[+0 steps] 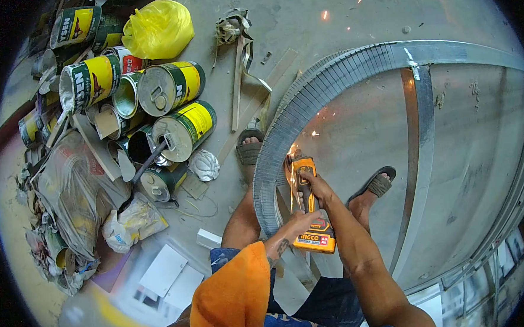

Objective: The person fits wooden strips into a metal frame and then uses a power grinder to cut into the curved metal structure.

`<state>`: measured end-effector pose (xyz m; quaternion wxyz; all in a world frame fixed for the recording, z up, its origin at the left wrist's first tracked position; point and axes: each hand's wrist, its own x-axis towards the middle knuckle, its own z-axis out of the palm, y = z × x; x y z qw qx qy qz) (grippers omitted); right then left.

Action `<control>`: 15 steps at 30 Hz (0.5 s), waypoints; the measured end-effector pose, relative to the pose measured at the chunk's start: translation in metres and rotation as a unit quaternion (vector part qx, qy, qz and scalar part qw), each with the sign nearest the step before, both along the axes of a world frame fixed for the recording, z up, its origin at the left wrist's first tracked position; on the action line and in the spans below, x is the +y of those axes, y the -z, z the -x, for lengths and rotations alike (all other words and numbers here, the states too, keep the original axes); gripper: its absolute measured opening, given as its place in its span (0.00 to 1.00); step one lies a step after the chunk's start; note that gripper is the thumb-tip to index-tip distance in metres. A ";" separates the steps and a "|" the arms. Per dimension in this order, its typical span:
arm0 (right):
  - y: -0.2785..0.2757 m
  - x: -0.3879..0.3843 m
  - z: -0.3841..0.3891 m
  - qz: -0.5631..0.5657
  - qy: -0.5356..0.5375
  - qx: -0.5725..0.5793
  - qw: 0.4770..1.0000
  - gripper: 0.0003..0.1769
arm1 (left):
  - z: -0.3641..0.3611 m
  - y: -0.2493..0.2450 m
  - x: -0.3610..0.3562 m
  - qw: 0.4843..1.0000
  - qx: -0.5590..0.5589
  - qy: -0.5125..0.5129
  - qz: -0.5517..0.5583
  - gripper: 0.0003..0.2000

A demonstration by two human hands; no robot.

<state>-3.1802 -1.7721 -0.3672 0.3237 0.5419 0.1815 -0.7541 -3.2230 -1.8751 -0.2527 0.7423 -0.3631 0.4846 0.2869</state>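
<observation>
the concrete floor (355, 129) carries a wide curved metal track (306, 102), laid flat so it sits steady, with the person's sandalled feet (249, 149) either side. paint cans (175, 85) lie heaped to the left, clear of the sparks. the orange grinder (304, 168) meets the track's edge. the right hand (318, 187) wraps its neck to steer, and the left hand (297, 221) clasps the rear to brace.

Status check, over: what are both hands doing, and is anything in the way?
Both grips shut on grinder: left hand low, right hand higher. It is sparking against curved metal strip. Close beside cut: sandalled foot.
</observation>
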 end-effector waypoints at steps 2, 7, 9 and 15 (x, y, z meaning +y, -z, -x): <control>0.000 0.001 -0.001 0.000 -0.009 -0.002 1.000 0.22 | -0.002 0.001 -0.002 1.000 -0.006 -0.004 -0.008 0.20; -0.017 0.005 0.008 -0.020 0.009 -0.021 1.000 0.21 | -0.006 0.006 -0.006 0.999 -0.022 -0.007 -0.025 0.25; -0.013 0.005 0.005 -0.005 0.014 -0.007 1.000 0.21 | -0.008 0.009 -0.009 0.999 -0.031 -0.004 -0.032 0.27; -0.005 0.001 0.002 -0.015 0.031 0.017 0.999 0.20 | -0.009 0.007 -0.010 0.999 -0.027 -0.013 -0.032 0.29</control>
